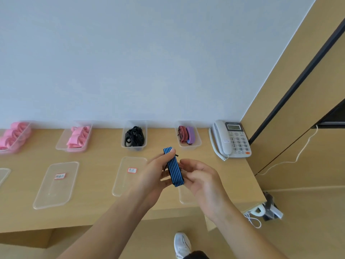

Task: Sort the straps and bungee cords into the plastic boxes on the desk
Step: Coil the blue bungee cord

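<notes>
The tan desk (pixel 97 212) ends on the right, by a white phone (pixel 231 140) with number keys you can read. Clear lids (pixel 56 184) have red-edged stickers, but the writing is too small to read. Four clear boxes (pixel 134 148) sit by the far wall, and the left one is cut off. The left hand (pixel 155 174) and right hand (pixel 201 180) curl their fingers round a folded blue striped bungee cord (pixel 173 167), above the desk.

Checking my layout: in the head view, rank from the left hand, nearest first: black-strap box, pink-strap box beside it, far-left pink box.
1. Black-strap box, just beyond the left hand.
2. Pink-strap box, further left.
3. Far-left pink box, at the frame edge.
</notes>
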A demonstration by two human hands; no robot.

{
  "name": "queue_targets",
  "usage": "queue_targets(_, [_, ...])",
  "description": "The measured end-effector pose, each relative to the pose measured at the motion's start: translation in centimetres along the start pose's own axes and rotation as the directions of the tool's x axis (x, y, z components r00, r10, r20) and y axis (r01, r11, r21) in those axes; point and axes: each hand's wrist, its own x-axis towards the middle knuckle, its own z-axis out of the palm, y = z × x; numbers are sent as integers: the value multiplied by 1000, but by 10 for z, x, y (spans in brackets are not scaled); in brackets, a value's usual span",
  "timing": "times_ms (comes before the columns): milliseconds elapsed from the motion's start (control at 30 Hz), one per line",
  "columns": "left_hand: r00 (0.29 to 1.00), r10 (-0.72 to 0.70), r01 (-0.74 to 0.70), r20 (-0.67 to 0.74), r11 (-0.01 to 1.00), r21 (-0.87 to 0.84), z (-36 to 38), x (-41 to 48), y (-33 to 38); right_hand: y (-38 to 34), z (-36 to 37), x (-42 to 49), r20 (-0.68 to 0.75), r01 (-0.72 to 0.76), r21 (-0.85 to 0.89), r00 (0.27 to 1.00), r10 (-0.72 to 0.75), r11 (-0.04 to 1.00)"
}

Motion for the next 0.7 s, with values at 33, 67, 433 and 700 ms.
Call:
queue_targets(33, [1000, -19, 18, 12, 1000, 12, 0, 10, 1, -3, -1, 8, 17, -8, -4, 1000, 8, 1000])
queue_targets(67, [999, -33, 33, 20, 999, 23, 1, 21, 2, -7, -3, 17, 27, -6, -54, 1000, 7, 999])
queue_targets(433, [990, -135, 139, -32, 970, 200, 39, 157, 14, -41, -57, 155, 101, 113, -617, 993, -64, 779])
queue_targets(700, [931, -12, 185, -365, 877, 443, 40, 249, -14, -65, -107, 254, 140, 111, -879, 990, 29, 463])
